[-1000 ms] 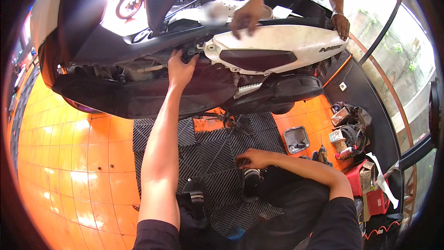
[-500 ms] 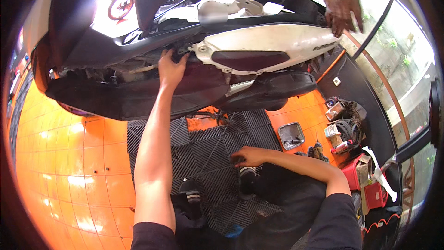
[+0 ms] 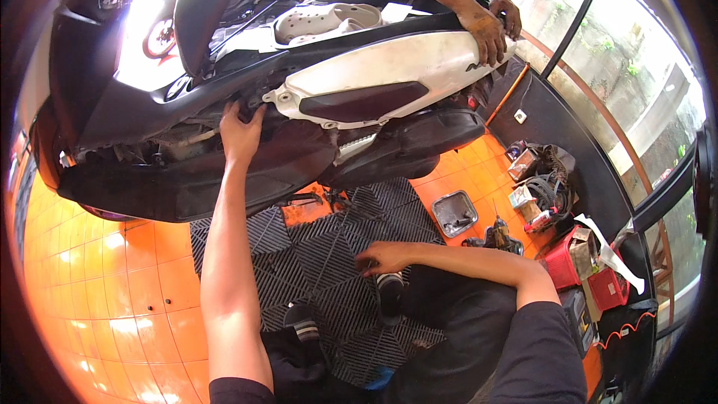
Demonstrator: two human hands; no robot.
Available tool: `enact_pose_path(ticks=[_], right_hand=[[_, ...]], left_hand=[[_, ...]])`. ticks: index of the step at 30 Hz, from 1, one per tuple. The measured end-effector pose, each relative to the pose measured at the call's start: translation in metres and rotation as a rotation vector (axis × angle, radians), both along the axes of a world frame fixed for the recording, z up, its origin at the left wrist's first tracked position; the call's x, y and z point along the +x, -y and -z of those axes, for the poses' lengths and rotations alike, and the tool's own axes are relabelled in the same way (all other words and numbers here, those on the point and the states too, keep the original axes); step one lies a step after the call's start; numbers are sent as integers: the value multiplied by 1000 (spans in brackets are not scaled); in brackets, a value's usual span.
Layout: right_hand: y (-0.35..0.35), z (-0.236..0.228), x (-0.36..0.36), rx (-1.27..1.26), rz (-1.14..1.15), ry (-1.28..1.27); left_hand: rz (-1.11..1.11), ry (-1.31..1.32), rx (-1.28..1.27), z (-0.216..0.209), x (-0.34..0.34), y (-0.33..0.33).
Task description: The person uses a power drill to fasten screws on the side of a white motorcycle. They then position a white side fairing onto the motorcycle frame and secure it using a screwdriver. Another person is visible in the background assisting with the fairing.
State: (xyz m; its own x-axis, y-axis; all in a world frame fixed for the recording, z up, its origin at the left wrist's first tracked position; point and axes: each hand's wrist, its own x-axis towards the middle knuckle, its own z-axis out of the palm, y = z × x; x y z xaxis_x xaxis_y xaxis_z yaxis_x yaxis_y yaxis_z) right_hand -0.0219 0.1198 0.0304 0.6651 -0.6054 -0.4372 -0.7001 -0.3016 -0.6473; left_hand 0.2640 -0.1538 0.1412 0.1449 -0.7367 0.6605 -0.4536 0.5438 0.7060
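- Orange tiled floor (image 3: pixel 112 277) spreads widest, its broadest stretch toward eight o'clock from the middle of my view.
- The dark scooter (image 3: pixel 299 157) runs across in front of me, from about nine o'clock over the top to one.
- Black ribbed matting (image 3: pixel 314 258) lies under my feet, around six to seven o'clock.
- The white side panel (image 3: pixel 404 67) is on the scooter's flank, between twelve and one o'clock, its tabbed front end pointing toward ten.
- Red bins (image 3: pixel 559 263) sit near four o'clock.
- A white perforated clog (image 3: pixel 325 22) rests above the panel, about half past eleven.
- A metal tray (image 3: pixel 449 209) lies on the tiles, just short of four o'clock.
- At one o'clock, a co-worker's hand (image 3: pixel 485 34) lies over the panel's rear end; their other hand is just beside it.
- My left hand (image 3: pixel 241 135), at ten o'clock, has fingers and thumb parted at the dark gap beside the panel's front tab; I cannot tell whether they grasp anything.
- My right hand (image 3: pixel 385 258), between five and six, hangs loosely curled above the matting; whether something is inside, I cannot tell.
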Motion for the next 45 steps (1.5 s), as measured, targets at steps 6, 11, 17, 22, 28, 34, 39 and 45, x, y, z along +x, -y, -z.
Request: enact_pose_path(ticks=[6,11,17,22,28,34,39,45], right_hand=[[-4,5,-2,-187,-21,34],[-4,0,1,-105,39,13],[-4,-2,2,-81,43,18],[-2,0,3,-97,28,26],[-3,2,1,-81,33,28],[-3,6,-1,-113,24,20],[-3,2,2,-76,-8,30],[-4,-2,2,-76,14,39]], left_hand=[[13,-7,-3,-2,0,-2],[6,-9,-17,-3,0,-4],[44,-19,-9,-5,-1,-6],[12,-6,-59,-2,2,-1],[-5,-2,-1,-7,-1,-9],[47,-45,-17,-11,-3,-13],[42,-49,4,-15,-4,-21],[20,-28,-3,-15,-5,-20]])
